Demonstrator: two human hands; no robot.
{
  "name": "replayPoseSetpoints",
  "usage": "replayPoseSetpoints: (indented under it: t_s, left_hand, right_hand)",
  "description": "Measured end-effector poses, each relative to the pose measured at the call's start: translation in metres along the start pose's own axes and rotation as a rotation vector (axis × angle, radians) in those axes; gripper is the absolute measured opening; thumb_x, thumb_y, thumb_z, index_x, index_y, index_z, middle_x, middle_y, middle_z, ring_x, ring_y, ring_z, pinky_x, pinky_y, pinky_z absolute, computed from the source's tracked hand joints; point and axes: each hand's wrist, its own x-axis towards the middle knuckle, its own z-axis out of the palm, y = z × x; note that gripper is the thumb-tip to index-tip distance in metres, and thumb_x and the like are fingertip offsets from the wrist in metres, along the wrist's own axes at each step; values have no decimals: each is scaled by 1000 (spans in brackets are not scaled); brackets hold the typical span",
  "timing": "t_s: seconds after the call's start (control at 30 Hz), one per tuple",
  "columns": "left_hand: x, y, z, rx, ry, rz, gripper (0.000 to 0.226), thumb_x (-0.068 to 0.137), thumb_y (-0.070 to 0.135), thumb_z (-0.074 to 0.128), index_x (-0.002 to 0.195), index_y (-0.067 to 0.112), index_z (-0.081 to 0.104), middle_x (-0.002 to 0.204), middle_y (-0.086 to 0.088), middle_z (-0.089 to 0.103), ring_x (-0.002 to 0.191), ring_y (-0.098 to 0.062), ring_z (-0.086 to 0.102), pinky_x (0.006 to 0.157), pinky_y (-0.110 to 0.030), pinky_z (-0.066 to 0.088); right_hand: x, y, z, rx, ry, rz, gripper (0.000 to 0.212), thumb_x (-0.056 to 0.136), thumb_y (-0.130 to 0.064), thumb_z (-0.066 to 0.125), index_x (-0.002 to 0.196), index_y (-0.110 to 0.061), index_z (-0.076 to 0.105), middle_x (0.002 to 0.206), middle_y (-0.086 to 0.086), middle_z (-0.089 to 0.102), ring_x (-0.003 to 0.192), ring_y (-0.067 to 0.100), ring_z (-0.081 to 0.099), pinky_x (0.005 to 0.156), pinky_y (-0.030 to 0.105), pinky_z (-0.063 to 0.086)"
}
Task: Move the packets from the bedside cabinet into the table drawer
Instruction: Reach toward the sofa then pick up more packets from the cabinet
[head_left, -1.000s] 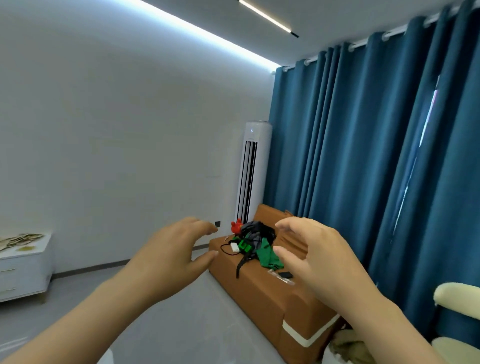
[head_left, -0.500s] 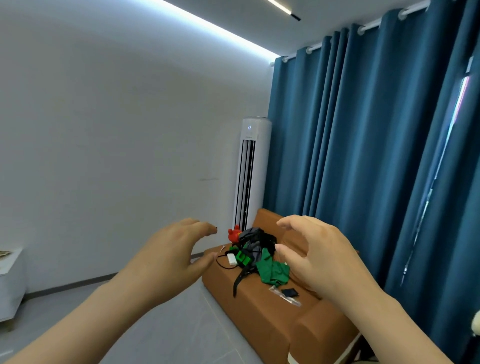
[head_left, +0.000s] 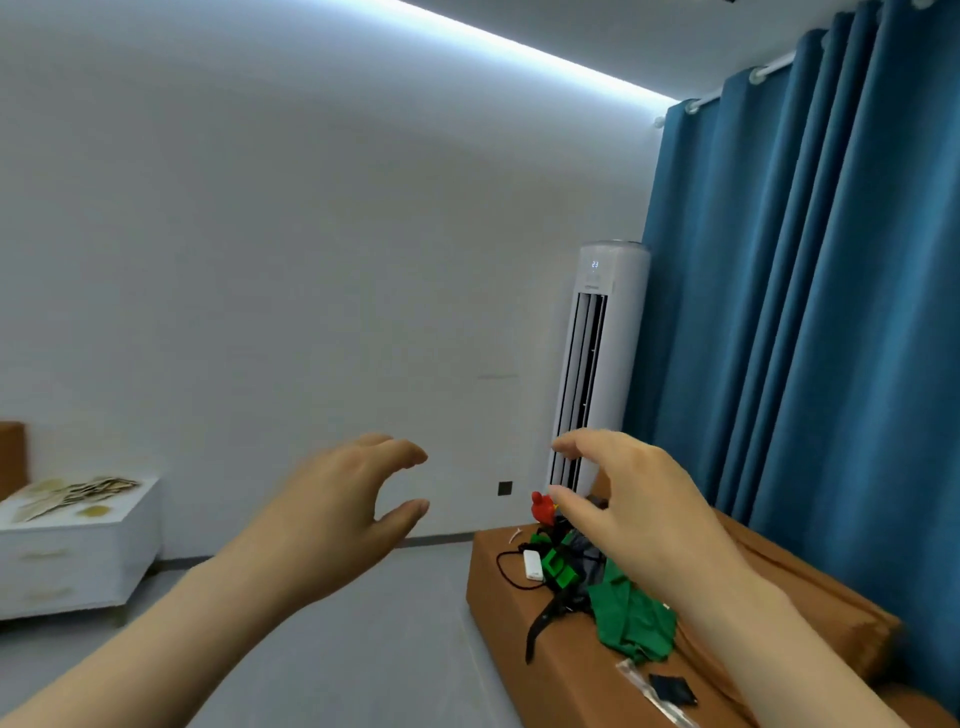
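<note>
Several flat packets (head_left: 78, 493) lie fanned out on top of the white bedside cabinet (head_left: 88, 556) at the far left. My left hand (head_left: 332, 514) is raised in mid air at the centre, fingers loosely spread, holding nothing. My right hand (head_left: 628, 509) is raised beside it, fingers relaxed and empty, in front of the sofa. Both hands are well away from the cabinet. No table drawer is in view.
An orange sofa (head_left: 571, 665) at the lower right carries green cloth (head_left: 631, 616), a white charger (head_left: 533, 564) with black cable, a red toy (head_left: 542, 506) and a small black packet (head_left: 672, 689). A white tower air conditioner (head_left: 597, 364) stands by blue curtains (head_left: 810, 338). Grey floor (head_left: 374, 649) lies between.
The view has swung left, so the cabinet with the packets is back in sight at the left. Both hands stay raised and empty in about the same pose.
</note>
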Motion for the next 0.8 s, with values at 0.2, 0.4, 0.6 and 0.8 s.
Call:
replayPoseSetpoints:
  t_s: [0.2, 0.4, 0.6, 0.8]
  left_hand:
    - [33, -56, 33, 61, -7, -116, 42, 89, 47, 54, 128, 34, 50, 123, 20, 55, 113, 0, 52, 90, -16, 38]
    - [68, -148, 58, 102, 2, -218, 40, 88, 45, 57, 126, 33, 53, 120, 19, 57, 111, -2, 54, 90, -18, 39]
    - [104, -260, 68, 133, 0, -311, 42, 86, 48, 58, 124, 32, 56, 117, 19, 58, 110, -2, 55, 90, -19, 39]
    - [130, -347, 97, 105, -48, -389, 42, 88, 43, 58, 128, 33, 51, 122, 18, 56, 111, 2, 51, 93, -14, 38]
  right_hand:
    - [74, 15, 68, 166, -60, -96, 42, 90, -41, 59, 131, -34, 51, 127, -23, 54, 110, -10, 45, 92, 8, 33]
    - [168, -2, 152, 243, -96, -163, 41, 89, -42, 59, 129, -33, 53, 124, -20, 58, 115, -3, 50, 97, 17, 40]
    - [266, -40, 236, 299, -137, -202, 40, 89, -39, 61, 127, -30, 55, 123, -19, 59, 114, -4, 51, 97, 14, 40]
    - [341, -67, 321, 363, -216, -237, 38, 88, -40, 61, 125, -30, 57, 121, -19, 60, 112, -4, 52, 95, 14, 41]
